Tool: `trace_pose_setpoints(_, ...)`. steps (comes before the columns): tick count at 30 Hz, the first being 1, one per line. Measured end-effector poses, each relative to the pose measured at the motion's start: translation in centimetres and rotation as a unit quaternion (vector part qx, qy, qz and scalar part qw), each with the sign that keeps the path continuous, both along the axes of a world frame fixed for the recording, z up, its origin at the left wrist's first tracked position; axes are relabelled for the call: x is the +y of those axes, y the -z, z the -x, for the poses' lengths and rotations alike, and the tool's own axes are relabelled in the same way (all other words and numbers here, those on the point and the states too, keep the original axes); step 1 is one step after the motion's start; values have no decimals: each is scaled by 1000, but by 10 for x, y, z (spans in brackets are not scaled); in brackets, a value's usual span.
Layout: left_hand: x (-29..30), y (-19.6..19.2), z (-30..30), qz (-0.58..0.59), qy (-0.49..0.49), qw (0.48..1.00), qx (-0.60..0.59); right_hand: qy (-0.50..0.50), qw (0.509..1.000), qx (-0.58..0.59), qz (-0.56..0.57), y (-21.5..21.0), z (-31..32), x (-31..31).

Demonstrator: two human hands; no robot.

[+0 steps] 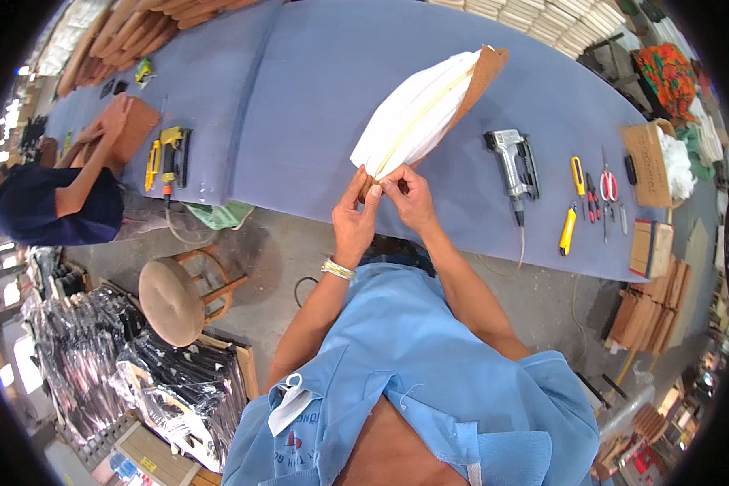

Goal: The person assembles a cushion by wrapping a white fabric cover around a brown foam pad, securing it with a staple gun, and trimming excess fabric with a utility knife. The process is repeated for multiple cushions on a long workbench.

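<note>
At the near edge of the long table covered in blue-grey material point(316, 105), one leaf-shaped pad of white wadding with a pale yellow strip along its length point(417, 113) is held by two bare hands, its far end directed away over the tabletop. A layer of brown fabric point(484, 74) is seen along its right side and at its near tip.

Step in hand, as judged: the brown edge is being worked at the near tip. It is best drawn with even tension, kept in line with the yellow strip, and smoothed of folds before being pressed; the pad's long body is best kept from twisting.

Grip, left hand point(354, 227): brown fabric is pinched between thumb and fingers, little gap being left. Grip, right hand point(413, 202): the tip's right side is pinched between thumb and bent forefinger; how firmly cannot be told.

To the right, untouched: one silver metal staple gun with a hose point(510, 162), laid well apart from both hands.
</note>
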State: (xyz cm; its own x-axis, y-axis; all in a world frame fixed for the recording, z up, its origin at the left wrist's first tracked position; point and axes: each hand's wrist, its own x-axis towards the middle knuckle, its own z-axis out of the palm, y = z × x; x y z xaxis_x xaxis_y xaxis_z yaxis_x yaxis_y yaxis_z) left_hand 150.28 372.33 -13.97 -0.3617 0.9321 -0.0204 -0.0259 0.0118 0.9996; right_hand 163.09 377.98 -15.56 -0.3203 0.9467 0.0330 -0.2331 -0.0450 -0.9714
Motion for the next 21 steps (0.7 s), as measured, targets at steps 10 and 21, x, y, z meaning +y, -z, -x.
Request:
trace_pose_setpoints(10, -2, 11, -19, 10, -101, 995, -2, -87, 992, 86, 19, 10, -19, 8)
trace_pose_setpoints(21, 1, -10, -21, 32, -124, 984, 123, 278, 772, -566, -82, 82, -234, 84)
